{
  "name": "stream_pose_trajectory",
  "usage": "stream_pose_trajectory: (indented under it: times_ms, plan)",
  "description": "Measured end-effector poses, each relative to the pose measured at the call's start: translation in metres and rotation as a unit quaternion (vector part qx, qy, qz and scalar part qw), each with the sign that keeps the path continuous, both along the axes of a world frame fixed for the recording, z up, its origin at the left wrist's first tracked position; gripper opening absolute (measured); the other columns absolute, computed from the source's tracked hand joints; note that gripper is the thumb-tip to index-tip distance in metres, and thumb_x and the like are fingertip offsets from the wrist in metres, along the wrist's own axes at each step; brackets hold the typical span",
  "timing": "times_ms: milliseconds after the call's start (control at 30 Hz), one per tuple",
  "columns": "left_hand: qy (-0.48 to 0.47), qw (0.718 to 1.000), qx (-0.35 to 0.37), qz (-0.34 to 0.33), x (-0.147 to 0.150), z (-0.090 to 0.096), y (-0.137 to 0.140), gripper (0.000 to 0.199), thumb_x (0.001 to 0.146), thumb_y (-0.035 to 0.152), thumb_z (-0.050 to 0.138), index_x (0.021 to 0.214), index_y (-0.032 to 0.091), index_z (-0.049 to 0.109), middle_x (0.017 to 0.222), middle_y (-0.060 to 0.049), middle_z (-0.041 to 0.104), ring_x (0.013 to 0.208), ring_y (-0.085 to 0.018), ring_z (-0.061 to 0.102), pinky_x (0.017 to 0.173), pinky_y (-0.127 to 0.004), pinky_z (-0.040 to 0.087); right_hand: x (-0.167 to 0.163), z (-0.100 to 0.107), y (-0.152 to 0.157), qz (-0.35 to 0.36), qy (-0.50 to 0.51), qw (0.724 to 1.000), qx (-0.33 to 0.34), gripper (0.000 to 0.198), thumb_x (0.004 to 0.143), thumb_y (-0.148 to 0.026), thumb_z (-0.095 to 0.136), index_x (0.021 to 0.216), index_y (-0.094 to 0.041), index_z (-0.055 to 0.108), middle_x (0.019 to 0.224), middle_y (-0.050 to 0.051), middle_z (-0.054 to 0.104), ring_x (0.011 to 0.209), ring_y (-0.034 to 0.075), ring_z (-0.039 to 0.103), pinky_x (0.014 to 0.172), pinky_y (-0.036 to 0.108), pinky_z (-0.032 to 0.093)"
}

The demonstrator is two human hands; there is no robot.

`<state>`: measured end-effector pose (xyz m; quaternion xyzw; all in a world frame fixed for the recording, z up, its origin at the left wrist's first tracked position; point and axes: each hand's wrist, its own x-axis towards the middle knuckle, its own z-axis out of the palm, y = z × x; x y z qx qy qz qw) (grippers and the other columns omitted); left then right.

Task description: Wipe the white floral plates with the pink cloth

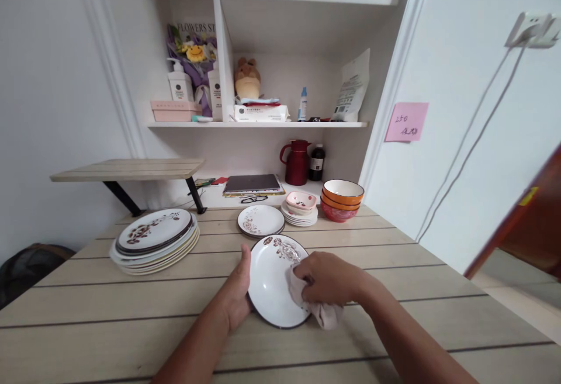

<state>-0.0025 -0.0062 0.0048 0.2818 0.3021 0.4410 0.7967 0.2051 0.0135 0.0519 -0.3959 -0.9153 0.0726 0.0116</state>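
Flowered white plate (269,287) over the table (175,302), left hand (239,291) gripping its left edge, right hand (331,279) holding a bunched cloth (328,315) against it; other plates (265,221) close behind, small dishes (300,215) and bowls (339,201) behind right, plate stack (153,244) left.

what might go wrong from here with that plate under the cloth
With the left hand at its rim, the flower-patterned plate might slip if the right hand pushes the cloth too hard. It might also knock the plate stack just behind it and chip.
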Motion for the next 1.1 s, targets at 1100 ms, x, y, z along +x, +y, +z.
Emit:
stream_pose_trajectory:
  times_ms: [1100]
  plan:
    - [0.032, 0.999, -0.006, 0.017, 0.002, -0.001, 0.002, 0.072, 0.08, 0.063, 0.048, 0.134, 0.017, 0.046, 0.12, -0.015, 0.065, 0.112, -0.029, 0.059, 0.102, -0.043, 0.038, -0.046, -0.016, 0.01, -0.175, 0.093, 0.967, 0.162, 0.022, 0.094, -0.031, 0.038, 0.098, -0.022, 0.057, 0.109, 0.007, 0.056, 0.08, 0.017, 0.057, 0.059, 0.027, 0.031]
